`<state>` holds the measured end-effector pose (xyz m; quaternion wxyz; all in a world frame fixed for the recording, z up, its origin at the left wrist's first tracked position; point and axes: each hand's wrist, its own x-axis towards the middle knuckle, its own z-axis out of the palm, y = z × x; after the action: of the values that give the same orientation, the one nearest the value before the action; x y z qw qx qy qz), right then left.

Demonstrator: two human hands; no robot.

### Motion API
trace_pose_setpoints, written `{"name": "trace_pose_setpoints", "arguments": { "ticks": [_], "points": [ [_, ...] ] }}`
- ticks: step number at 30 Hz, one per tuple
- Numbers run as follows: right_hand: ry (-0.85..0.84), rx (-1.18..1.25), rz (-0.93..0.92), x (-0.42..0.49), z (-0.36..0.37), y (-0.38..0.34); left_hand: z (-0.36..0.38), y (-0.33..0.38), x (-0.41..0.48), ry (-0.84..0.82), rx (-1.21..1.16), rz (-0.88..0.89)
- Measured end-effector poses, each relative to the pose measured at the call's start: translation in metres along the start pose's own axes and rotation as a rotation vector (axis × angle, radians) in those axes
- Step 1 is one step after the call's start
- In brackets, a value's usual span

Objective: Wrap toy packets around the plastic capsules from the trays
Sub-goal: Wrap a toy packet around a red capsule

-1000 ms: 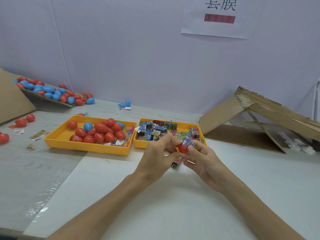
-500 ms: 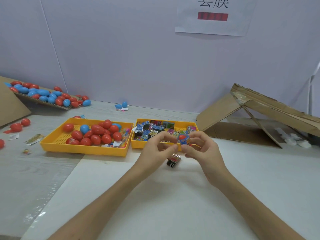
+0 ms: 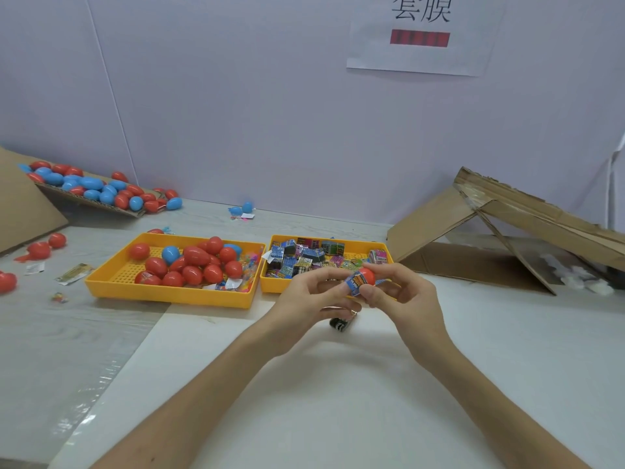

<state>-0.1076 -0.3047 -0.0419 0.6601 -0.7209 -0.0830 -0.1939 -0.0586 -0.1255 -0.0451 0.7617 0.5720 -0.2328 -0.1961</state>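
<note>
Pinching grips on both sides: the left hand (image 3: 311,299) holds the blue packet (image 3: 354,284) that lies against a red capsule (image 3: 368,275), and the right hand (image 3: 402,296) holds that capsule between thumb and forefinger. Both are raised over the worktop (image 3: 338,401), just in front of the right tray (image 3: 270,286). At far left, a heap (image 3: 91,189) of red and blue capsules lies on a tilted cardboard sheet (image 3: 20,208), with loose red ones (image 3: 39,250) nearby on the worktop. The left tray (image 3: 169,293) holds mostly red capsules. The right tray, just beside it, holds printed packets. A dark packet (image 3: 339,324) lies on the worktop under the hands. Folded cardboard (image 3: 473,265) stands at far right.
</note>
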Motion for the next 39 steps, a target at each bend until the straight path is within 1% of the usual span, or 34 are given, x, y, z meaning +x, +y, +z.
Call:
{"name": "trace_pose_setpoints", "arguments": {
  "ticks": [5, 13, 17, 24, 29, 33, 39],
  "points": [
    [-0.005, 0.033, 0.001, 0.0012, -0.0022, 0.0019, 0.0, -0.0002, -0.0003, 0.007, -0.019, 0.01],
    [-0.053, 0.078, 0.017, 0.0014, -0.0033, -0.0002, 0.0011, 0.0002, -0.0004, 0.017, 0.024, 0.048],
    [-0.017, 0.053, 0.019, 0.0016, -0.0017, 0.0008, -0.001, -0.0027, 0.0002, -0.002, 0.024, 0.046],
    [-0.019, 0.07, 0.0, 0.0016, -0.0021, 0.0009, -0.0006, -0.0042, 0.0006, -0.015, 0.039, 0.048],
    [-0.072, 0.062, 0.0, 0.0005, -0.0005, -0.0023, -0.0017, -0.0036, 0.0016, -0.008, -0.005, 0.043],
    [-0.066, 0.047, -0.026, 0.0009, -0.0002, -0.0012, -0.001, -0.0011, 0.0002, -0.065, -0.058, 0.011],
    [-0.043, 0.069, -0.027, -0.0016, -0.0014, -0.0035, -0.002, 0.0003, -0.0011, -0.096, -0.016, -0.026]
  ]
}}
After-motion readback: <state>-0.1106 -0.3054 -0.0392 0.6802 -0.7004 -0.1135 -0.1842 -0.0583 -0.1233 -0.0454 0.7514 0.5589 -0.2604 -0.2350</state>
